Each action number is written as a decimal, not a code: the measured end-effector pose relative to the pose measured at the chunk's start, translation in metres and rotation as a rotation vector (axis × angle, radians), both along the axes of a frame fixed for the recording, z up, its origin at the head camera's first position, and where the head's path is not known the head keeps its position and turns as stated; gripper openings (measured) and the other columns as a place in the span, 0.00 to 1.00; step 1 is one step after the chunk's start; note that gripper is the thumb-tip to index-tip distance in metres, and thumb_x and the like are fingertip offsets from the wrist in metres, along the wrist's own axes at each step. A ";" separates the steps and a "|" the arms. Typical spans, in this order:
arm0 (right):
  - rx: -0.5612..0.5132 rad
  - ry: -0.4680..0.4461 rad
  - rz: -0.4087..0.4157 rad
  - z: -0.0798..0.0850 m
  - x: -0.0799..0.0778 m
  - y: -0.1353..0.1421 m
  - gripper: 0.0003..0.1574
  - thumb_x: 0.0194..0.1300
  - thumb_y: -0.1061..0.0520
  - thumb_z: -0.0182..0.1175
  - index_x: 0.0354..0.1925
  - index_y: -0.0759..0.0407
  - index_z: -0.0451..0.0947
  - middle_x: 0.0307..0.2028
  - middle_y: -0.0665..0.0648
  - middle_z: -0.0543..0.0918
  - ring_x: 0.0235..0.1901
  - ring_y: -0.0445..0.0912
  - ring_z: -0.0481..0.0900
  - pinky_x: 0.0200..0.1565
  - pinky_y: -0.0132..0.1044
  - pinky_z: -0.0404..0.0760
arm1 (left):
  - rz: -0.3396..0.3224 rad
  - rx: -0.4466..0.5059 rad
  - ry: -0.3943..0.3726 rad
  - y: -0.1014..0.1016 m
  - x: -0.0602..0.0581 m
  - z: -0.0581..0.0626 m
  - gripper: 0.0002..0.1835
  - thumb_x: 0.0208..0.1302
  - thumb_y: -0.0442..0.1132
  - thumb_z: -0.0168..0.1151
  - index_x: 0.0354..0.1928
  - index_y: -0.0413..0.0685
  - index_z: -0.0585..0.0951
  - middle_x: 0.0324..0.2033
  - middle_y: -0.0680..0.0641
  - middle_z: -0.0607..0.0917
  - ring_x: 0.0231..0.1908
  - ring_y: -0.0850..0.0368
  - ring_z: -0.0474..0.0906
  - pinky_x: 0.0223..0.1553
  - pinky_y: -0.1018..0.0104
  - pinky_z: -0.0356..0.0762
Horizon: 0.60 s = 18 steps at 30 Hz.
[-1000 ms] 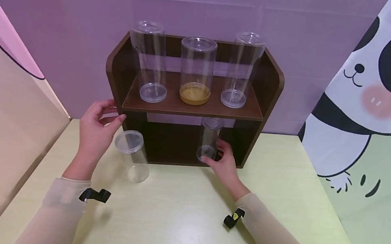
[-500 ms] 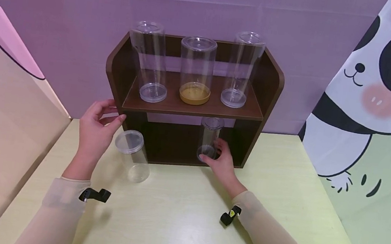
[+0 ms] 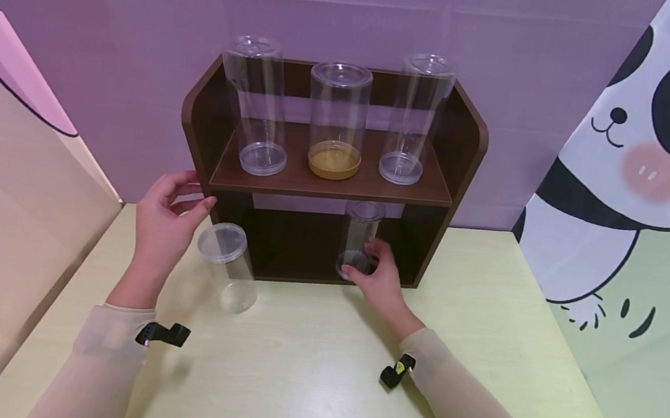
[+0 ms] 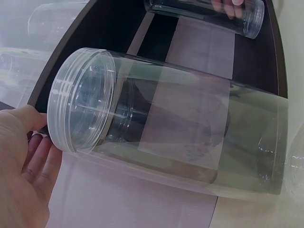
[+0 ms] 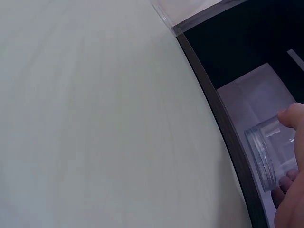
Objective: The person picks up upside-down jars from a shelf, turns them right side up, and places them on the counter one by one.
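I have the right hand's (image 3: 384,281) fingers curled round the small jar (image 3: 362,230), upright in the lower compartment of the shelf unit (image 3: 331,192); low hold near the base, presumably for steady placing; left hand's (image 3: 166,223) fingers and thumb pinch the unit's left edge, likely bracing it; lidded jar (image 3: 230,271) stands on the table (image 3: 291,364), out front.

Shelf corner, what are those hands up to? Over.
Right hand grips small clear jar, lower compartment. Left hand at shelf unit's left edge. Lidded jar on table by left hand, possible obstacle.
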State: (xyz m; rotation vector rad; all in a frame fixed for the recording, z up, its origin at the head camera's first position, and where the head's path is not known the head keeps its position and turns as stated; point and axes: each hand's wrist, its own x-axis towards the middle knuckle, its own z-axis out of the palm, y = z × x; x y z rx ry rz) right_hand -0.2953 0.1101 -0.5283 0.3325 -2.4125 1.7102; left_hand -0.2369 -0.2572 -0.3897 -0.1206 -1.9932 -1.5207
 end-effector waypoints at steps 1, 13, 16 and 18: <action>0.002 0.003 0.006 0.000 0.001 0.001 0.49 0.64 0.61 0.81 0.75 0.66 0.66 0.67 0.67 0.80 0.69 0.61 0.77 0.73 0.57 0.77 | -0.001 0.001 0.001 0.000 0.000 0.000 0.23 0.68 0.25 0.75 0.64 0.35 0.85 0.50 0.56 0.83 0.50 0.63 0.88 0.55 0.76 0.85; 0.035 0.002 0.120 0.004 0.018 0.012 0.47 0.64 0.63 0.81 0.73 0.68 0.67 0.65 0.66 0.79 0.67 0.60 0.77 0.72 0.57 0.79 | -0.005 0.001 0.011 0.000 -0.001 -0.001 0.23 0.68 0.24 0.75 0.64 0.34 0.85 0.50 0.57 0.82 0.52 0.62 0.87 0.55 0.76 0.85; 0.054 0.006 0.162 0.006 0.024 0.014 0.47 0.64 0.62 0.81 0.72 0.68 0.68 0.64 0.65 0.80 0.66 0.60 0.78 0.70 0.57 0.80 | -0.007 0.009 0.012 0.000 0.000 -0.001 0.23 0.67 0.24 0.75 0.64 0.34 0.84 0.50 0.56 0.83 0.51 0.62 0.87 0.55 0.76 0.85; 0.065 0.011 0.195 0.008 0.029 0.016 0.47 0.63 0.62 0.82 0.72 0.67 0.68 0.63 0.64 0.80 0.65 0.59 0.79 0.70 0.57 0.81 | -0.011 0.016 0.012 0.000 0.000 0.000 0.23 0.67 0.24 0.75 0.64 0.34 0.85 0.50 0.56 0.82 0.51 0.62 0.87 0.54 0.76 0.85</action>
